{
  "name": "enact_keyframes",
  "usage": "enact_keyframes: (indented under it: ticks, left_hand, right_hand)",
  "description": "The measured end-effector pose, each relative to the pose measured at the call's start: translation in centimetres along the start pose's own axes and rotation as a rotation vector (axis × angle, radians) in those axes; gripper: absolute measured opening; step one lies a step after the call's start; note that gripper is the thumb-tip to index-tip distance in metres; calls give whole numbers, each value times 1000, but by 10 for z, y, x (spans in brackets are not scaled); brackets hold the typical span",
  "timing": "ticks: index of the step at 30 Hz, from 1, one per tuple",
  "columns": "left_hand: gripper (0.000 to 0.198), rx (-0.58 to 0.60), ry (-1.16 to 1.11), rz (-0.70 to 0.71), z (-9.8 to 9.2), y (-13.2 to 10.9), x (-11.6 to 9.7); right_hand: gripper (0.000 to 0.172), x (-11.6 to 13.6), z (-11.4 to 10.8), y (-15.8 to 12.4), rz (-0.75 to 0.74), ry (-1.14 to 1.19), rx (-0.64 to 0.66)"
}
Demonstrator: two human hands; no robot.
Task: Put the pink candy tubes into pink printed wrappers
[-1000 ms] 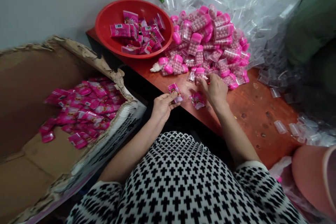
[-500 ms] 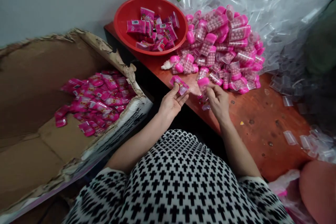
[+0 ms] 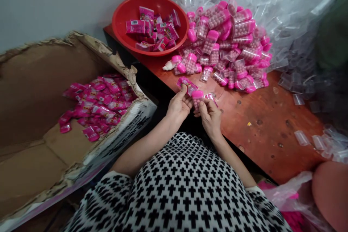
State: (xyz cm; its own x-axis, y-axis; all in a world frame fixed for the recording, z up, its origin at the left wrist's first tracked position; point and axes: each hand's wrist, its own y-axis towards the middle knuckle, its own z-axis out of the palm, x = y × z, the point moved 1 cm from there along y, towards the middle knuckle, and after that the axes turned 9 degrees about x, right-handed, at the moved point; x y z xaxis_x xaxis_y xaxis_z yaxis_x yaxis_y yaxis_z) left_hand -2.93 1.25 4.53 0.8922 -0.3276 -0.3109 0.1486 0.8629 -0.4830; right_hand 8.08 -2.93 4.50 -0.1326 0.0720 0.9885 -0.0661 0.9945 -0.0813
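Observation:
Between the thumb and fingers of my left hand is a printed pink plastic sleeve. My right hand pinches a clear, pink-capped candy tube filled with small pink balls, right beside the sleeve's lower end. Whether tube and sleeve touch I cannot tell. Just behind my right fingers, another pink printed wrapper shows at the table edge. A heap of capped candy tubes lies on the red table beyond my hands.
A red basin holds several pink packets at the table's back left. On the left stands a torn cardboard box with a pile of pink packets. Clear tubes lie at right, near a plastic bag and a round salmon-coloured surface.
My right hand has come left and toward me with the candy tube, from beside the heap to the sleeve. My left hand stays almost in place, still holding the sleeve.

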Motion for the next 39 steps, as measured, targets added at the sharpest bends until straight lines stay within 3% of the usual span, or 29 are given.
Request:
enact_keyframes:
  ticks: [11,17,26,31,35,39]
  left_hand:
    - [32,153,257,114,1,-1,0]
    - [41,167,359,28,4,1,1]
    - [40,277,533,52,-2,10,-5]
    - [34,235,519,67,-1,7,-1]
    - [35,227,438,-19,0,5,1]
    - [37,208,375,12,1,5,2]
  right_hand:
    - [25,-8,1,3,-49,-39,9]
    - [27,-11,2,5,-65,-24,-10]
    - [27,-3,1,11,51,326,59]
    - [28,-6,2,14,-29,274,-86]
    - [26,-15,-1,14,-45,214,-72]
    - [25,-18,-6,11,-95,-47,-114]
